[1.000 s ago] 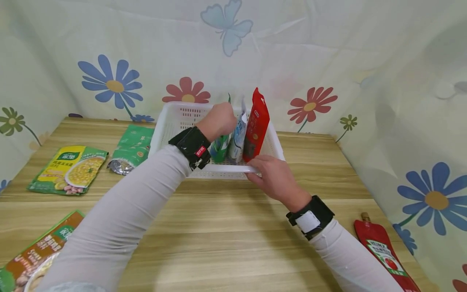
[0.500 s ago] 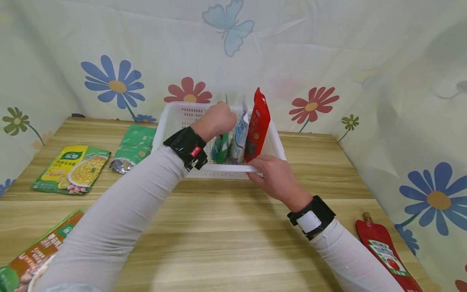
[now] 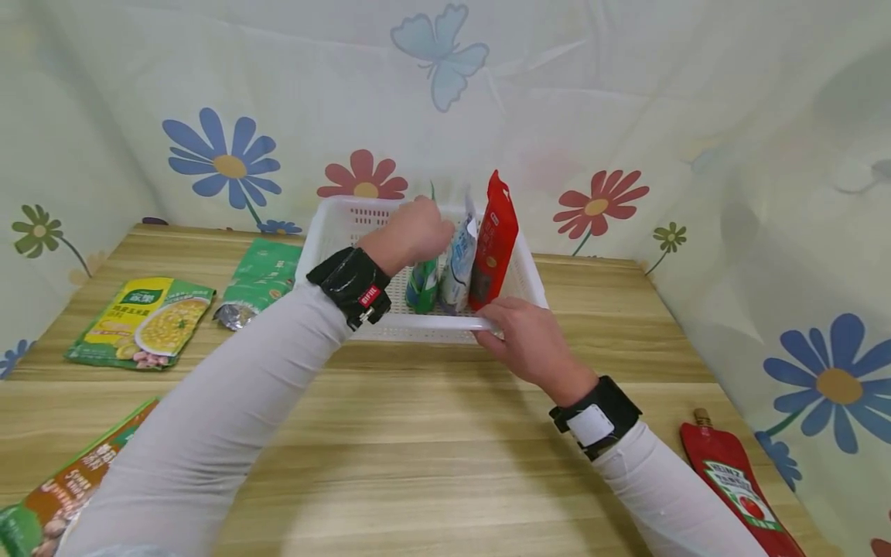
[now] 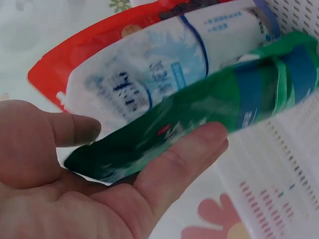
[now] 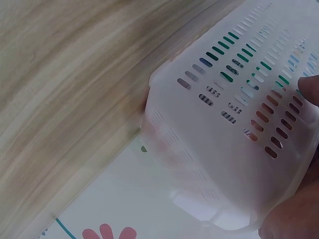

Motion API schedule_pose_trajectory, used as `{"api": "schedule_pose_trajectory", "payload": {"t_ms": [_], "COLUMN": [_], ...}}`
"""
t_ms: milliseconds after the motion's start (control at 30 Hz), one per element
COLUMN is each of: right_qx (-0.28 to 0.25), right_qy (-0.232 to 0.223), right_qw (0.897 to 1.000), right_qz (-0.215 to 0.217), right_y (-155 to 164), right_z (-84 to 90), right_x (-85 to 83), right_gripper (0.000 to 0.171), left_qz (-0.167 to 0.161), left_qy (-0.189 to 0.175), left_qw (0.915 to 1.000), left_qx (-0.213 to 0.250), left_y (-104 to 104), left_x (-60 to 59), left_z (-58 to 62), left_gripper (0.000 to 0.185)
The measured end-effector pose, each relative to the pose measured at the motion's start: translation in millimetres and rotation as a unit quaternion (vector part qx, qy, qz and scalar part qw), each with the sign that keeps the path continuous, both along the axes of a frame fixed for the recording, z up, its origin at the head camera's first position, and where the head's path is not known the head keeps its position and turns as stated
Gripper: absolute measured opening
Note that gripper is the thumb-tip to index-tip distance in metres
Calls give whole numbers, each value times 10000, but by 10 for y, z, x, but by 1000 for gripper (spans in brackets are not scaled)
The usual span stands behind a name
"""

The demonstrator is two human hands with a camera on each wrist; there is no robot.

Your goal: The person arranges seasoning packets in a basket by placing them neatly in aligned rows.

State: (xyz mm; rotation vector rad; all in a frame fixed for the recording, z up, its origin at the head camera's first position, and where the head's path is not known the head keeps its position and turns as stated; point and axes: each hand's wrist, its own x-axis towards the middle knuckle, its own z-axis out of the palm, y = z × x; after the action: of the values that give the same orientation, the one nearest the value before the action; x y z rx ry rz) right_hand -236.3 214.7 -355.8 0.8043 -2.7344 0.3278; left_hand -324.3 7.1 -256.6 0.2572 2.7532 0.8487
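A white slotted basket (image 3: 334,232) stands at the back of the wooden table. Three pouches stand in it side by side: green (image 3: 421,285), white-blue (image 3: 457,263) and red (image 3: 494,240). My left hand (image 3: 414,232) reaches into the basket and holds the top of the green pouch (image 4: 199,114) between thumb and fingers (image 4: 184,159), pressed against the white-blue pouch (image 4: 149,74). My right hand (image 3: 522,333) grips the basket's front rim near its right corner. The right wrist view shows the basket wall (image 5: 214,149) close up, with a fingertip (image 5: 309,89) on it.
A yellow-green soup packet (image 3: 142,321) and a green packet (image 3: 257,278) lie left of the basket. A brown-green packet (image 3: 56,495) sits at the near left edge. A red ketchup pouch (image 3: 731,480) lies at the near right. Floral cloth (image 3: 557,100) walls in the table (image 3: 431,433).
The left hand has kept its hold on the green pouch and shifted only slightly in the basket. The right hand has stayed on the rim.
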Motion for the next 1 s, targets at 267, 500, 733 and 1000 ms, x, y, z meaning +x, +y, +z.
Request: {"api": "schedule_pose_trajectory", "payload": {"t_ms": [267, 500, 733, 1000], "right_qx": [43, 38, 67, 208], "right_qy": [57, -13, 22, 222], "right_qw": [10000, 10000, 9999, 9995], "right_qz": [-27, -65, -121, -62], "right_y": [-8, -5, 31, 50], "right_z": [4, 13, 9, -6], "right_x": [10, 28, 46, 65], "right_gripper": [27, 29, 29, 26], "left_qz": [55, 225, 282, -689], "left_qy": [692, 897, 822, 1000], "left_qw": [9957, 9952, 9940, 9860], "left_qx": [-621, -305, -669, -1146], "left_y": [-419, -967, -1430, -1887], "left_x": [94, 73, -76, -284], "left_z": [274, 374, 165, -318], "left_gripper": [60, 50, 47, 39]}}
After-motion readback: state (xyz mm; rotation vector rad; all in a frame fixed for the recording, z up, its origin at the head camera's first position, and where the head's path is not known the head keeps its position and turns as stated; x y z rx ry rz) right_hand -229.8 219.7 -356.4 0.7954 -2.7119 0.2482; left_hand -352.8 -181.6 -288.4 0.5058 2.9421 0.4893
